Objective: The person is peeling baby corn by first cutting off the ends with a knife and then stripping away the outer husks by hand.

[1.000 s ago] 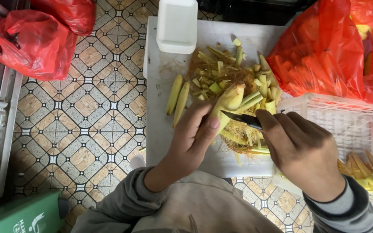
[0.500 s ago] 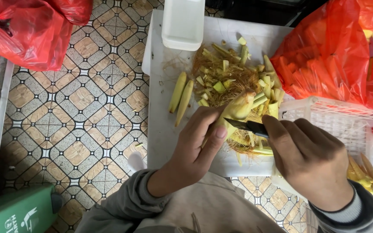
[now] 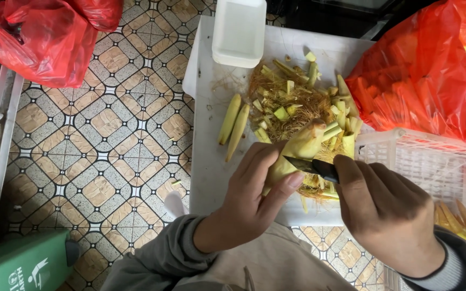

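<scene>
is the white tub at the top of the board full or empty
Empty. The white tub sits upright at the far edge of the board, and its inside shows only bare white, while the husk scraps lie outside it.

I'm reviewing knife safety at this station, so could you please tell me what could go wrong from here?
1. The knife blade lies on the baby corn right beside the left hand's thumb; a slip could cut it.
2. Husk trimmings and silk pile thickly on the white cutting board, so pieces may slide off onto the tiled floor.
3. The right hand works tight against the white basket, which might cramp the stroke.
</scene>
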